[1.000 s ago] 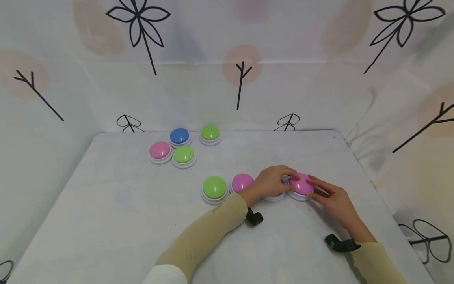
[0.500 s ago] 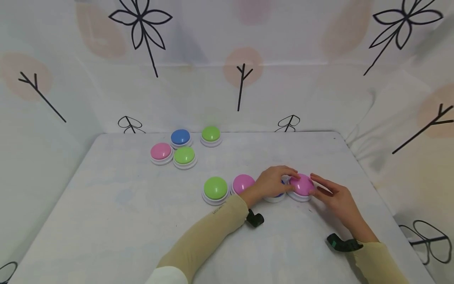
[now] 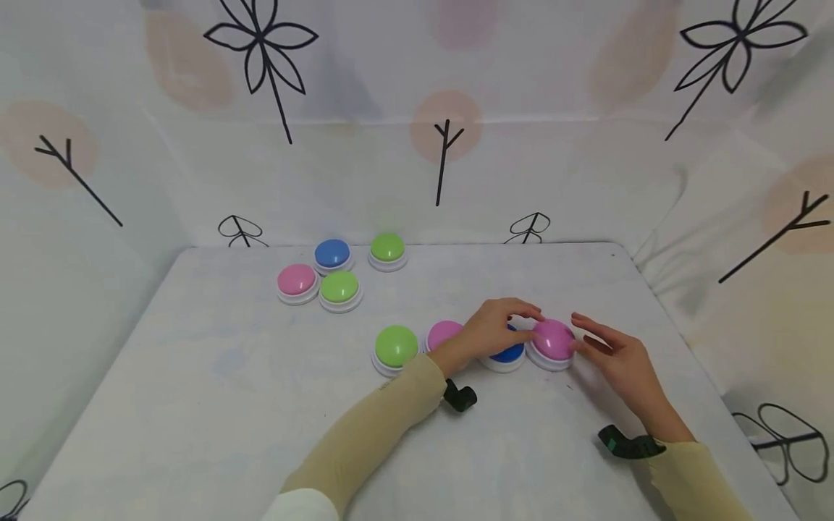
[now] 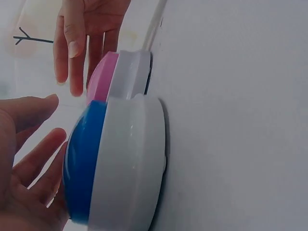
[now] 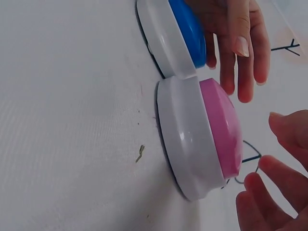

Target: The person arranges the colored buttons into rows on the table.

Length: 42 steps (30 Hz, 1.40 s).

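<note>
Head view: pink button point(image 3: 554, 340) between the fingertips of the left hand point(image 3: 489, 330) and right hand point(image 3: 623, 367).
Fingers on both are parted; the round button sits flat, dome facing up, its central axis upright. Beneath the fingers, a white table point(image 3: 541, 441); beyond them, a wall point(image 3: 365, 174) with black plant drawings.

From here I see the left hand point(image 3: 487, 328) and right hand point(image 3: 622, 359) either side of a pink button point(image 3: 554, 340) (super shiny), right of frame centre. Left one partly covers a blue button point(image 3: 510, 354); green button point(image 3: 396, 345) just below centre.
</note>
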### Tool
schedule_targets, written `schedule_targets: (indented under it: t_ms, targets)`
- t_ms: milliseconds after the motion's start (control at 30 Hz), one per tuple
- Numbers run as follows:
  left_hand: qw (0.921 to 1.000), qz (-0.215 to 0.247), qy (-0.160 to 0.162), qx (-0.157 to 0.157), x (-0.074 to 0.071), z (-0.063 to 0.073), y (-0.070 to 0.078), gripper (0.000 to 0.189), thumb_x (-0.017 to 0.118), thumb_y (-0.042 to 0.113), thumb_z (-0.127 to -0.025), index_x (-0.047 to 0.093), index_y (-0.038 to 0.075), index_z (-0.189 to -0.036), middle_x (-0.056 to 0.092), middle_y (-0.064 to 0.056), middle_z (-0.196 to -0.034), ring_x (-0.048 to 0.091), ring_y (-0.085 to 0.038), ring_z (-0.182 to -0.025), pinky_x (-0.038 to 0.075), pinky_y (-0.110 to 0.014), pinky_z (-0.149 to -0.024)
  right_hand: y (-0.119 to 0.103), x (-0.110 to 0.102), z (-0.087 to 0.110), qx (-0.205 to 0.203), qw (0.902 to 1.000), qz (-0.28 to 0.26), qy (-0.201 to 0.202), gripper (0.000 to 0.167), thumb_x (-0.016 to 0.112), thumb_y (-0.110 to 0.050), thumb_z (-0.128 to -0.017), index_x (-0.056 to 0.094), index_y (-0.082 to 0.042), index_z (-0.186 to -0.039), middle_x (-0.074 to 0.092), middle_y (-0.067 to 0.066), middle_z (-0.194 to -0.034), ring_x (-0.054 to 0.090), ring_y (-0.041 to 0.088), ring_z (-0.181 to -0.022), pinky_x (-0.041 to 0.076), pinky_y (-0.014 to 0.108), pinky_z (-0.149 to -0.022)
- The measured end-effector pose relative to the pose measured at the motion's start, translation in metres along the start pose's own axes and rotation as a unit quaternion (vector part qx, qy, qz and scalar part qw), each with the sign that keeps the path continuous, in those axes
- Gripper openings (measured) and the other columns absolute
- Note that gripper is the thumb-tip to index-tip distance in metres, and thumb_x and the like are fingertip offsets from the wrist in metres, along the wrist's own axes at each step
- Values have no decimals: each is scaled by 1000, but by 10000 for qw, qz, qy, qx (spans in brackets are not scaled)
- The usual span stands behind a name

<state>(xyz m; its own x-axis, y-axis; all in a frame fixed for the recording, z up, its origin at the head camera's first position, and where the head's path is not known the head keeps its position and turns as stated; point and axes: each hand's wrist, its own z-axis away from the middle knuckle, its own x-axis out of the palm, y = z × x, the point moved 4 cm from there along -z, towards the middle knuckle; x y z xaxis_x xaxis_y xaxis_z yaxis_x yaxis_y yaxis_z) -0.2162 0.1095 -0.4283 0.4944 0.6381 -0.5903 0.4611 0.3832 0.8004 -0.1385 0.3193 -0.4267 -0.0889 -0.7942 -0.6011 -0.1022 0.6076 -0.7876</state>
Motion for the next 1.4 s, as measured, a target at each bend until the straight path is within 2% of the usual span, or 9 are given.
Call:
schedule_targets:
  t_ms: [200,400,567,800,933,1067,1233,1400]
  targets:
    - [9997,96,230,55,-16,10,-5,30,69,23,-96,68,22,-125,63,11,-127,54,0,-114,45,-15,-93,-11,5,-3,4,9999,-107,-43,48,67,-27,-97,58,-6,-139,55,15,-142,52,22,-131,42,8,-90]
    - [9980,419,427,225,-22,15,-5,27,68,18,-96,70,16,-122,66,6,-122,57,-1,-109,47,-13,-89,-26,15,-11,-240,9990,-326,-168,45,66,-26,-98,60,-4,-136,55,15,-142,51,27,-131,43,8,-90]
    - [9944,767,690,221,-27,18,-7,23,69,17,-96,71,16,-119,68,9,-118,58,0,-106,49,-16,-87,-40,32,-23,-435,9973,-427,-418,43,65,-25,-98,61,-5,-136,56,11,-142,49,33,-133,42,9,-91]
    - [9944,628,812,267,-40,30,-12,22,70,19,-95,71,18,-117,67,12,-117,58,0,-107,50,-19,-87,-57,56,-37,-736,9927,-670,-683,43,68,-21,-97,61,-7,-136,57,11,-141,49,34,-132,44,15,-94]
    - [9942,506,913,246,-55,42,-19,23,69,20,-95,71,18,-118,68,11,-118,59,-2,-108,50,-21,-87,-67,70,-44,-761,9895,-846,-897,42,68,-20,-97,62,-6,-135,56,10,-142,47,31,-134,45,24,-98]
    - [9937,412,1031,136,-73,57,-29,26,69,21,-95,70,17,-121,68,9,-117,60,-4,-109,51,-24,-89,-74,84,-51,-621,9867,-1030,-1090,44,68,-22,-97,60,-9,-137,55,6,-143,48,29,-135,45,29,-100]
    - [9906,286,1335,-113,-100,79,-46,27,70,20,-95,70,17,-122,70,8,-116,61,-6,-109,51,-28,-91,-85,100,-61,-553,9819,-1302,-1260,44,68,-21,-96,61,-7,-137,56,4,-143,47,27,-135,43,34,-103]
    - [9841,115,1740,-325,-127,105,-62,26,71,19,-94,71,16,-120,70,4,-117,63,-10,-108,52,-33,-93,-97,117,-69,-543,9778,-1443,-1420,44,69,-21,-96,61,-10,-137,57,2,-142,50,26,-133,43,38,-105]
